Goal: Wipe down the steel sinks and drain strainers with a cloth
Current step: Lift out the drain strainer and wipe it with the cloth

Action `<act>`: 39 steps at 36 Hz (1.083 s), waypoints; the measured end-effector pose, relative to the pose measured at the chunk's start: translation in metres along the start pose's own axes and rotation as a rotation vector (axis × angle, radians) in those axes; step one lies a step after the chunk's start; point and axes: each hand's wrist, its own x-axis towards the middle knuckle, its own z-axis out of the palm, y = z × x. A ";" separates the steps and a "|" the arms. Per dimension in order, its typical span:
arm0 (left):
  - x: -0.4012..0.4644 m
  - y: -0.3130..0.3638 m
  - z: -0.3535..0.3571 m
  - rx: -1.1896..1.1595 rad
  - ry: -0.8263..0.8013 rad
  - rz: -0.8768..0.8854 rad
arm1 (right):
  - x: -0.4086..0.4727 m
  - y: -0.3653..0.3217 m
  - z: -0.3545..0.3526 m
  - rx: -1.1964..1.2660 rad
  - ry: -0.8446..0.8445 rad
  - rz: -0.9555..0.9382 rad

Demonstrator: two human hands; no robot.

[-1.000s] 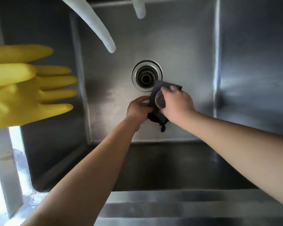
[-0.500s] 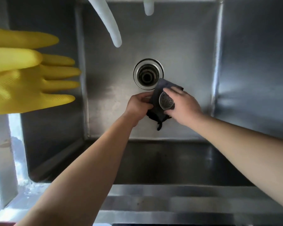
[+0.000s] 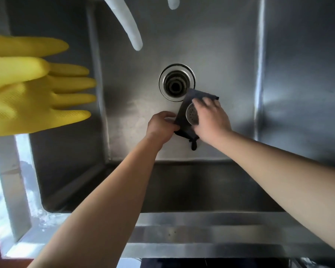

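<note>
A steel front rim (image 3: pixel 201 236) of a deep sink is seen nearest the camera, running across the bottom of the view. Two bare forearms are stretched over it and down into the basin. Beyond the rim, the dark near wall of the steel sink (image 3: pixel 230 45) is seen, then its flat, brushed floor.

On that floor, both hands are brought together just on the near side of the drain. The left hand (image 3: pixel 161 126) is curled closed, and the near left edge of a dark cloth (image 3: pixel 184 113) is pinched in it. The right hand (image 3: pixel 211 120) is cupped around a small round perforated drain strainer (image 3: pixel 192 114), which is held against the cloth, the fingers bent over its far side. A dark loop of the cloth hangs below the hands.

Just beyond the cloth, touching its far corner in the view, the open drain hole (image 3: pixel 176 82) is seen, ringed in bright steel, with no strainer in it.

At the left, a pair of yellow rubber gloves (image 3: pixel 31 88) is hung over the sink's left wall, fingers pointing right. At the top, two pale translucent hoses (image 3: pixel 128 22) are seen hanging down toward the basin.
</note>
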 end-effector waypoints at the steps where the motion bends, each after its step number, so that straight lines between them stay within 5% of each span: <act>1: -0.001 -0.001 0.000 0.001 0.005 -0.005 | -0.001 0.003 0.001 -0.006 -0.026 0.006; 7: 0.001 -0.001 0.003 -0.018 0.004 -0.007 | 0.006 0.003 -0.004 0.066 0.096 -0.020; 13: 0.001 -0.001 0.005 0.009 0.048 0.022 | 0.006 0.011 0.005 -0.021 0.004 -0.014; 27: 0.007 -0.005 0.007 0.001 0.036 0.032 | -0.001 0.041 0.022 0.313 0.131 0.061; 39: -0.006 0.016 -0.001 0.053 -0.186 0.003 | -0.023 0.047 -0.008 0.546 0.181 0.199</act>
